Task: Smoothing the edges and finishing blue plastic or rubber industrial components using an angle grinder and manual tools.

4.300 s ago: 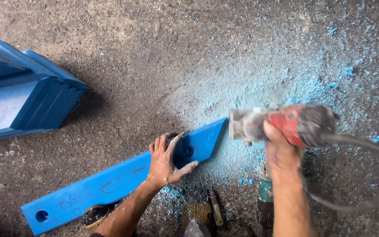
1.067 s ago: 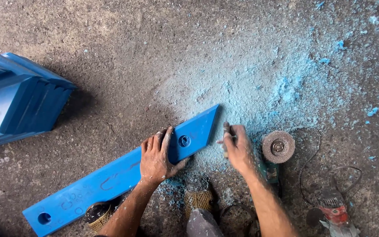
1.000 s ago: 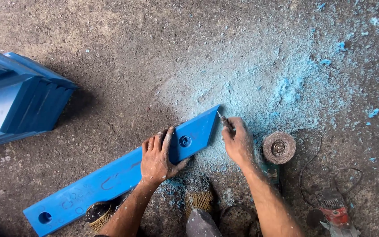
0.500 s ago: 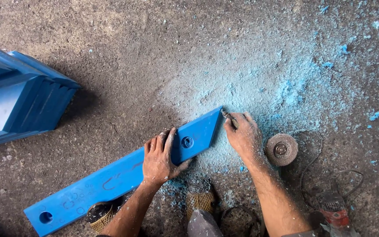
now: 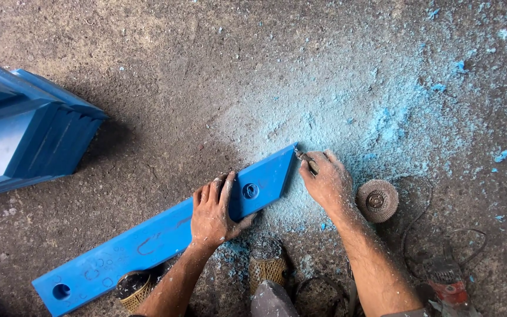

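since a few seconds ago the right hand [image 5: 327,182] has put down the angle grinder [image 5: 441,276], which now lies on the ground at about four o'clock, and has moved to the angled end of the long blue plastic bar [image 5: 165,232]. the bar itself has barely shifted.

nearest the viewer, at six o'clock, two feet in woven sandals [image 5: 267,267] sit just beside the bar's lower edge. the left hand [image 5: 212,208] lies flat on the bar near centre, fingers spread and pressing down, next to a round hole [image 5: 249,190]. the bar runs diagonally from seven o'clock up toward the centre, lying on the rough concrete floor [image 5: 177,76].

the right hand's fingers are pinched around a small dark tool [image 5: 307,159], its tip touching the bar's cut end. just to the right of that hand sits the grinder's round abrasive disc [image 5: 377,201].

farther out, from twelve to three o'clock, pale blue dust and shavings [image 5: 382,117] cover the floor. at nine o'clock stands a stack of blue plastic pieces [image 5: 24,141], well apart from the hands.
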